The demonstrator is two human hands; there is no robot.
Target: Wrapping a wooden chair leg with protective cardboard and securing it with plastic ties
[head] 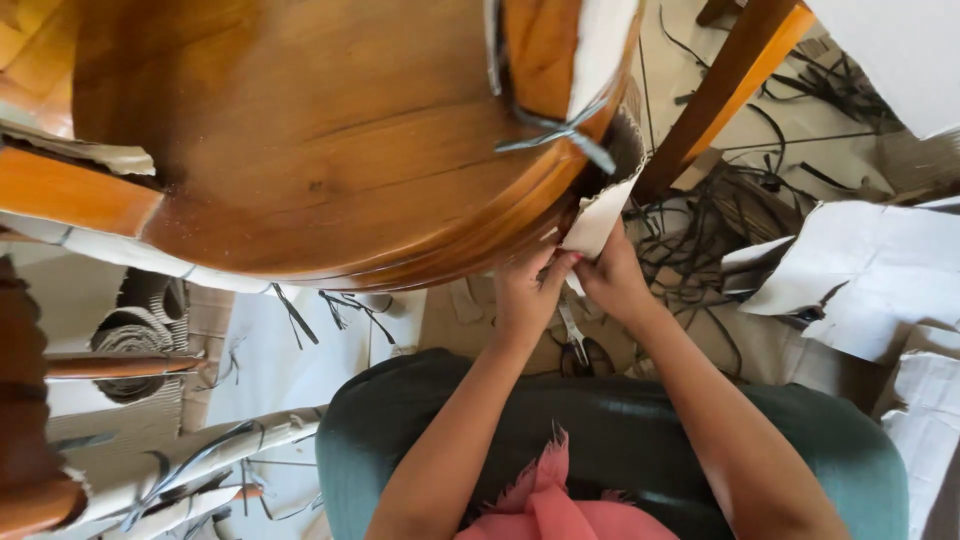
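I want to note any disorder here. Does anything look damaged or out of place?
Yes. The cardboard wrapping at the edge of the round wooden table top is torn and ragged where both hands, left and right, pinch it. Cut black straps and torn cardboard sheets litter the floor.

The round wooden tabletop (330, 150) at eleven o'clock is glossy honey-brown with darker grain streaks. The cardboard wrapping (597, 222) my fingers pinch is off-white outside, tan within. Grey strapping (560, 130) crosses it at twelve. My trousers (600, 430) are dull teal; the cloth (550, 505) at six is coral pink.
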